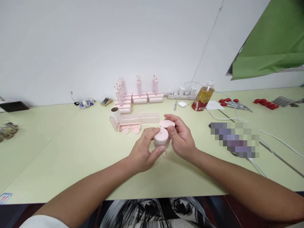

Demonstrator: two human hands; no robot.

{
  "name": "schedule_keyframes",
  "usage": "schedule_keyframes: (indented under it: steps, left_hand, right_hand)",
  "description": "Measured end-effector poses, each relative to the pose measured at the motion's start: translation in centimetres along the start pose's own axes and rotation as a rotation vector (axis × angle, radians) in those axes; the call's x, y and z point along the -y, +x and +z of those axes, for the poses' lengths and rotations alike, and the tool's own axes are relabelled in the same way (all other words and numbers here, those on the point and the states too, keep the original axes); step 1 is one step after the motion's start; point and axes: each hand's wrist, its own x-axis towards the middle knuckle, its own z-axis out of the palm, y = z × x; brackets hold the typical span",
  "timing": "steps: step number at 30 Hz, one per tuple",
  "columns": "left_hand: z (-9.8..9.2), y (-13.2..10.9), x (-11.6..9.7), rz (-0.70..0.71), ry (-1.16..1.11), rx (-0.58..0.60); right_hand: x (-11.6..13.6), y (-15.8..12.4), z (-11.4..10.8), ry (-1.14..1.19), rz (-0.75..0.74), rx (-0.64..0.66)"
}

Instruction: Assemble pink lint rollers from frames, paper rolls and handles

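My left hand (pixel 147 148) is closed around a white roll (pixel 160 143) with a round pink end cap (pixel 161 134), which faces up and towards me. In my right hand (pixel 181 136), a flat, rounded pink piece (pixel 167 123) is pinched between thumb and fingers, right beside the cap. My right fingers partly hide the far side of the roll. Just beyond my hands lie a pink frame (pixel 129 126), two pink discs (pixel 136 130), clear plastic covers (pixel 149 118) and another upright white roll (pixel 115 114) with a cardboard core.
Several pink lint rollers with upright handles (pixel 139 87) line the wall. To their right are a power strip (pixel 181 96), a small screwdriver (pixel 175 105) and a drink bottle (pixel 203 98). White cables (pixel 282 142) cross the right side. Red-ended metal tools (pixel 230 103) lie farther right.
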Motion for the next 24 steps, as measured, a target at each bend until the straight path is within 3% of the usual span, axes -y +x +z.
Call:
schedule_keyframes:
  steps: [5,9,12,18,24]
  left_hand:
    - [0.2,0.3,0.1,0.188,0.062,-0.005]
    - [-0.5,0.8,0.4,0.274,0.143,0.082]
    - [-1.4,1.2,0.9,0.321,0.229,0.134]
    - [-2.6,1.1,2.0,0.246,0.350,0.288]
    - [-2.7,0.4,2.6,0.146,0.494,0.420]
  right_hand:
    - [0.3,-1.0,0.0,0.157,0.078,0.101]
    - [1.2,-1.0,-0.7,0.211,0.116,0.125]
    - [1.6,-0.5,-1.8,0.145,0.090,0.223]
    - [1.5,0.9,-3.4,-0.299,-0.080,0.405]
    - [0.5,1.3,-3.6,-0.389,-0.047,0.462]
